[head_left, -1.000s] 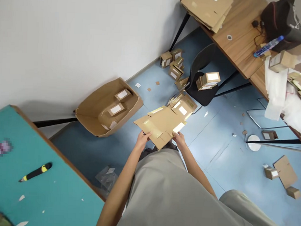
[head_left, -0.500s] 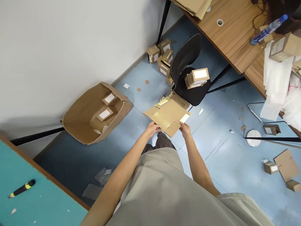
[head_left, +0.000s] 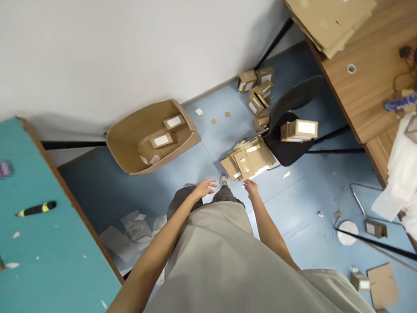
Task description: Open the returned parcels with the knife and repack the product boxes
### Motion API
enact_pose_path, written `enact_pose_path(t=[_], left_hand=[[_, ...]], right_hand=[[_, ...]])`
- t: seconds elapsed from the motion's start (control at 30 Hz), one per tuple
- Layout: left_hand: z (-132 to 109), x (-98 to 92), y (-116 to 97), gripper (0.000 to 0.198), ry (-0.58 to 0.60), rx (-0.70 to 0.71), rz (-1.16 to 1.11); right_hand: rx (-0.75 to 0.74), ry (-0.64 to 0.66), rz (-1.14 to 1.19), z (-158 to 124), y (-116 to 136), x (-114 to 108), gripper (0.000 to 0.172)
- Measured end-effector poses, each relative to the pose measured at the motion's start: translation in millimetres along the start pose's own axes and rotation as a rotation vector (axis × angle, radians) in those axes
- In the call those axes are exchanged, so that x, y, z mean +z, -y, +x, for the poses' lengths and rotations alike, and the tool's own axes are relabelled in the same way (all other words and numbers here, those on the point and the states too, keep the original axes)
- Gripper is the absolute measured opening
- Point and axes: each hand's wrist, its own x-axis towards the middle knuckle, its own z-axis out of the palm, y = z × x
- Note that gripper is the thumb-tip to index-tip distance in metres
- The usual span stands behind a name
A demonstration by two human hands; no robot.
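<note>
My left hand (head_left: 205,188) hovers over my legs with its fingers apart, holding nothing. Just below the stack of flattened cardboard boxes (head_left: 250,159) is my right hand (head_left: 250,188), its fingers loosely spread and free of any object. That stack lies on the floor beside a black chair (head_left: 287,140); its top sheet carries yellowish tape and white labels. Small cardboard boxes (head_left: 300,130) with white labels sit on the chair seat. To the left, a large open carton (head_left: 126,149) holds labelled small boxes (head_left: 162,140).
A teal-topped table (head_left: 68,256) with a black and yellow cutter-like tool (head_left: 36,209) stands at left. A wooden desk (head_left: 361,102) bears flattened cardboard (head_left: 331,19) at upper right. Several small boxes (head_left: 255,103) lie along the wall. Plastic wrapping (head_left: 133,234) lies under the teal table.
The flattened cardboard box has left both hands and now lies on the floor stack by the chair. My fingers have opened, and the view has turned toward the left.
</note>
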Motion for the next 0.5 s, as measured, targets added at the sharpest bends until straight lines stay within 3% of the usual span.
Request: enact_pose_path(t=[0.1, 0.27, 0.4, 0.5], left_hand=[[-14, -48.3, 6, 0.065, -0.063, 0.063, -0.144], [-32, -142.3, 23, 0.074, -0.186, 0.124, -0.371], [-46, -220.1, 42, 0.077, -0.309, 0.167, -0.502], [-56, -271.8, 62, 0.076, -0.414, 0.135, -0.561]], right_hand=[[-0.079, 0.148, -0.132, -10, 27, 74, 0.025], [-0.23, 0.369, -0.341, -32, 69, 223, 0.03], [-0.303, 0.492, -0.51, -52, 80, 330, 0.029], [-0.346, 0.551, -0.635, -64, 77, 390, 0.027]])
